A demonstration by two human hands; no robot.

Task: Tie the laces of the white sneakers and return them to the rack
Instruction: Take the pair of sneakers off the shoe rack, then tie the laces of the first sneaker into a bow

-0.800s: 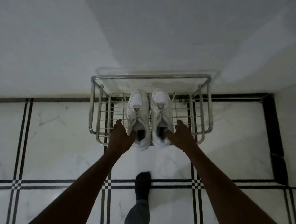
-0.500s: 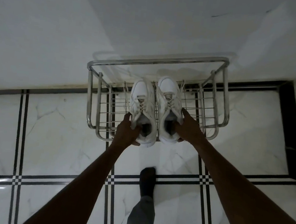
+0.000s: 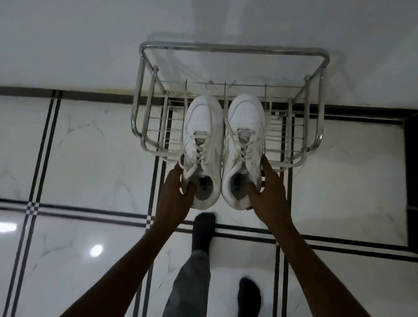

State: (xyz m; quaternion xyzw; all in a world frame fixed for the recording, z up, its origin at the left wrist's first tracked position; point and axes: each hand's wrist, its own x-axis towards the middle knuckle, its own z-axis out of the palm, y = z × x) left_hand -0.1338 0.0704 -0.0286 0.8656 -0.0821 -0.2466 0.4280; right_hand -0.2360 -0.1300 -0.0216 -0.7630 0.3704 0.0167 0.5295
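Two white sneakers are held side by side, toes pointing at the wall. My left hand [image 3: 178, 188] grips the heel collar of the left sneaker [image 3: 201, 129]. My right hand [image 3: 267, 190] grips the heel collar of the right sneaker [image 3: 245, 126]. Their toes hang over the metal rack [image 3: 235, 49] and their heels stick out past its front bar, over the floor. Loose laces trail from both shoes, some over the rack's wires.
The chrome wire rack stands against a white wall. The floor [image 3: 89, 146] is glossy white marble tile with black stripes. My two feet in dark socks, one [image 3: 203, 232] just below the shoes and one [image 3: 249, 302] lower right, stand on it.
Both hands closed on the sneakers' heels and lifted them. The shoes have come toward me, their heels now out past the rack's front. The camera moved closer.
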